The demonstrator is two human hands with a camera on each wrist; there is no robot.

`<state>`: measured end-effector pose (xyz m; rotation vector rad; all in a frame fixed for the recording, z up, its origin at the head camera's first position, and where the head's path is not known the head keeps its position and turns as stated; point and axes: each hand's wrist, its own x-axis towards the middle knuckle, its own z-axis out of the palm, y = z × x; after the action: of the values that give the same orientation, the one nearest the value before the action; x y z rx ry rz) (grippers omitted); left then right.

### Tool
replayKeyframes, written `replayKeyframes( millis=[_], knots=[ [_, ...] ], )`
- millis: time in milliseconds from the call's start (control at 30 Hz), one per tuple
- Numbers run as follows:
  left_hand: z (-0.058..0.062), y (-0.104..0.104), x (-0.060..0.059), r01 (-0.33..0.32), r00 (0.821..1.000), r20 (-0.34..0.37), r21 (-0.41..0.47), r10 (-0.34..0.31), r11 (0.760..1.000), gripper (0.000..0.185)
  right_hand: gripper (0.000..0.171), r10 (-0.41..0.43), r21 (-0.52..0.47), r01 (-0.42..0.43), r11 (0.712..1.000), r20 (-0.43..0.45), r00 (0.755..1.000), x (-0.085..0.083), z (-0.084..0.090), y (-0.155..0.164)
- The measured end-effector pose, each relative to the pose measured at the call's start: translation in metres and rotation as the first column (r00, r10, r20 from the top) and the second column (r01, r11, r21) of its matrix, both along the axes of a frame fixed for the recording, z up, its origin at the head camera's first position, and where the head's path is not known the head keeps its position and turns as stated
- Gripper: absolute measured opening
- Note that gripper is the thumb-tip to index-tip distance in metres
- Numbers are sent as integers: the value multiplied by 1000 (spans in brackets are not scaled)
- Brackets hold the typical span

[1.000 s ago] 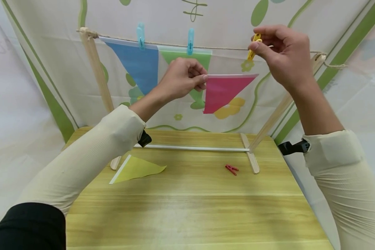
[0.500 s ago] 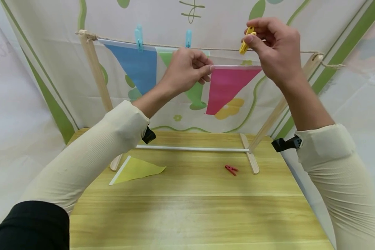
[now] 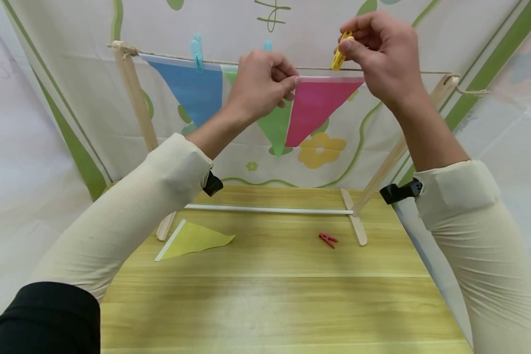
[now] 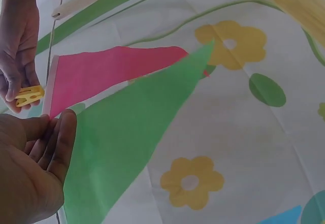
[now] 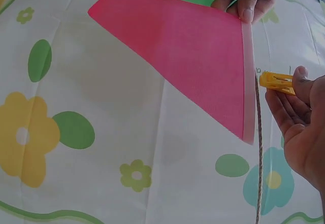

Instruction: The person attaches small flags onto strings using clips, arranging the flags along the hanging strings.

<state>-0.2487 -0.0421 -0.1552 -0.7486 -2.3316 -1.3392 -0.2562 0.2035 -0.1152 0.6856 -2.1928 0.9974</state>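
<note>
At the upper left of the head view, the blue pennant (image 3: 190, 88) is hanging from the twine line (image 3: 425, 73) under a light-blue clothespin (image 3: 196, 49), and beside it the green pennant (image 3: 276, 125) is hanging with its own clip mostly hidden behind the knuckles. Just right of these, the left hand (image 3: 258, 86) is pinching the upper left corner of the pink pennant (image 3: 314, 105) between thumb and fingers. Over the last second it has been lifting that corner: the pennant's white top hem was sitting well below the line, and it is now lying almost level with the twine, partly overlapping the green pennant.

Further right, the right hand (image 3: 380, 49) is pinching the yellow clothespin (image 3: 338, 49) between thumb and forefinger, and it has been drifting left and slightly up, so the clip's tip is now hovering just above the hem near the pennant's right part. Whether the clip's mouth is squeezed apart is not clear from any view. Judging by this, the pennant is roughly lined up for pegging but is not yet clipped.

Lower in the frame, on the bench (image 3: 270, 305), a yellow pennant (image 3: 194, 240) is lying at centre left and a red clothespin (image 3: 328, 239) to its right, by the foot of the wooden rack (image 3: 134, 98).
</note>
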Motion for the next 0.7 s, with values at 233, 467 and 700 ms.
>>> replayKeyframes(
  millis=[233,467,700],
  knots=[
    [4,0,0,-25,999,30,-29,26,999,20,18,30,-76,-24,997,74,997,-8,7,-7],
    [7,-1,0,-25,998,55,-29,26,999,20,11,145,-237,-106,966,151,978,-15,9,-9],
    [8,1,-1,-33,998,53,-41,35,999,20,5,210,-337,-143,931,169,963,-18,8,-5]
  ],
)
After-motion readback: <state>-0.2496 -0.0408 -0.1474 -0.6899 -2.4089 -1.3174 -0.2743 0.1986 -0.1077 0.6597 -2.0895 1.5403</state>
